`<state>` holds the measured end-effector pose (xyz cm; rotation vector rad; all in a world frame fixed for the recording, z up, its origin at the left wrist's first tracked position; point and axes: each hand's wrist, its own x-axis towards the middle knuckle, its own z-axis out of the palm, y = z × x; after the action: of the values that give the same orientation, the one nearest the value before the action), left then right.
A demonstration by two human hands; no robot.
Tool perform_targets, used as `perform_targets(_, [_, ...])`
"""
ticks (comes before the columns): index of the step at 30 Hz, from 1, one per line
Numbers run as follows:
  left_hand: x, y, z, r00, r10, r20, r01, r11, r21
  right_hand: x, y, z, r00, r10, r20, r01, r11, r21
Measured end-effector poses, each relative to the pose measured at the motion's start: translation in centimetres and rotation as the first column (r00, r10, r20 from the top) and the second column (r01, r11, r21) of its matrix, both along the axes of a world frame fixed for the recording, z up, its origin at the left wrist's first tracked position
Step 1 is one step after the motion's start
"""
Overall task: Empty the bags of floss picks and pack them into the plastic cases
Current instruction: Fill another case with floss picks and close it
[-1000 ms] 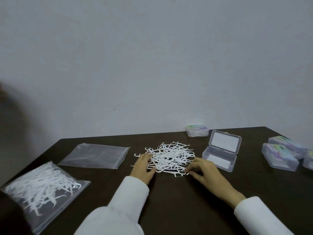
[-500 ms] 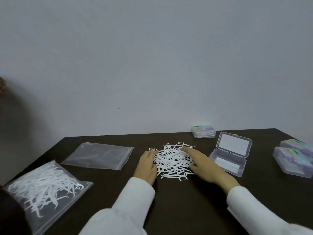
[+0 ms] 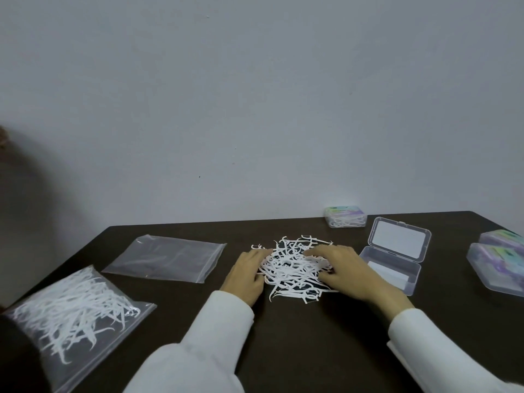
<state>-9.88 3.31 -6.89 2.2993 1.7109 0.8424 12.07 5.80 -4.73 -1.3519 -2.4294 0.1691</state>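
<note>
white floss picks (image 3: 295, 268) heaped, clear case (image 3: 392, 260) open

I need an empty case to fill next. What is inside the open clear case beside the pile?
The open case holds only a flat white card or label on its floor; no floss picks show. Its near wall blurs the front edge.

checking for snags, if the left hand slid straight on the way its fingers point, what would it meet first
The left hand points up and right, straight into the pile of floss picks, which its fingertips already touch. So probably more loose picks first.
</note>
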Motion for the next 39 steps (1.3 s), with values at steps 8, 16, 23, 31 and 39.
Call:
perform_targets(8, [-0.4, 0.1, 0.6, 0.977, -0.064, -0.202, 0.069, 0.997, 0.016, -0.3, -0.1, 0.3, 0.997, 0.037, 0.072, -0.045, 0.991, 0.123])
perform_targets(16, [-0.6, 0.2, 0.8, 0.976, -0.05, -0.212, 0.072, 0.992, 0.1, -0.1, -0.6, 1.1, 0.994, 0.062, 0.088, -0.08, 0.973, 0.216])
perform_targets(23, [-0.5, 0.2, 0.6, 0.989, -0.047, -0.142, 0.081, 0.967, 0.241, 0.3, -1.0, 1.3, 0.988, 0.069, -0.141, -0.036, 0.975, 0.22])
perform_targets(31, [-0.4, -0.1, 1.1, 0.999, -0.03, 0.031, 0.017, 0.933, 0.359, 0.8, -1.0, 1.8, 0.876, 0.033, -0.482, 0.064, 0.981, 0.182])
perform_targets(39, [0.2, -0.6, 2.3, 0.969, -0.02, 0.248, -0.08, 0.919, 0.385, 1.9, -1.2, 2.9, 0.712, -0.067, -0.699, 0.204, 0.972, 0.115])
